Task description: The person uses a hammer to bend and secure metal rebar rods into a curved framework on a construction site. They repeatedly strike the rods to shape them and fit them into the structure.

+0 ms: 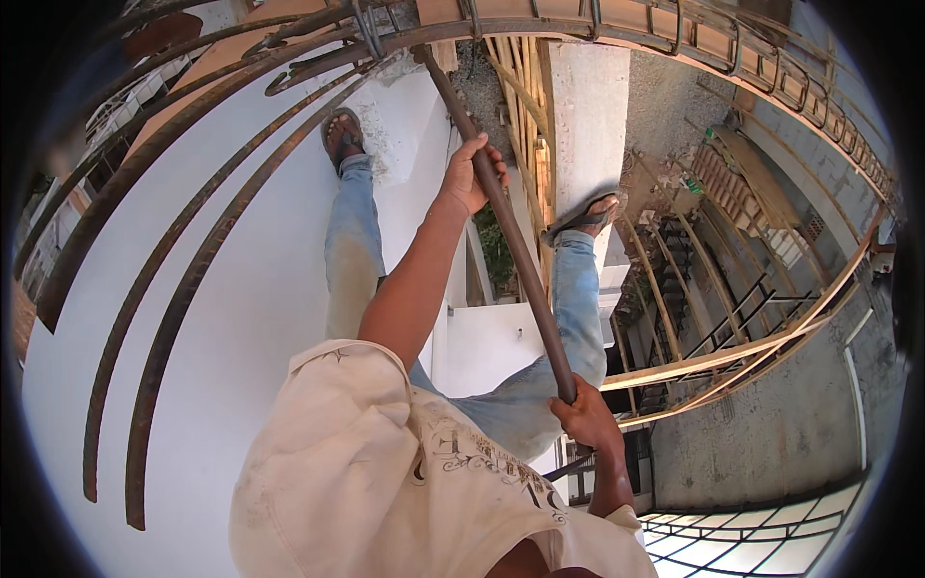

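Observation:
A long brown metal bar slants down in front of me, held in both hands. Higher up on it, my left hand is closed around the shaft. My right hand grips it lower, near its bottom end. The bar's top end meets the rebar and concrete at the top of the view; how it engages there I cannot tell. Just left of that end, a hooked rebar sticks out. Several rusty rebar rods run from there down the left side, apart from my hands.
My sandalled feet stand apart, one on a white ledge, the other on a concrete beam. Between them is a drop beside wooden planks. A rebar cage crosses the top. Wooden poles and a lower yard lie right.

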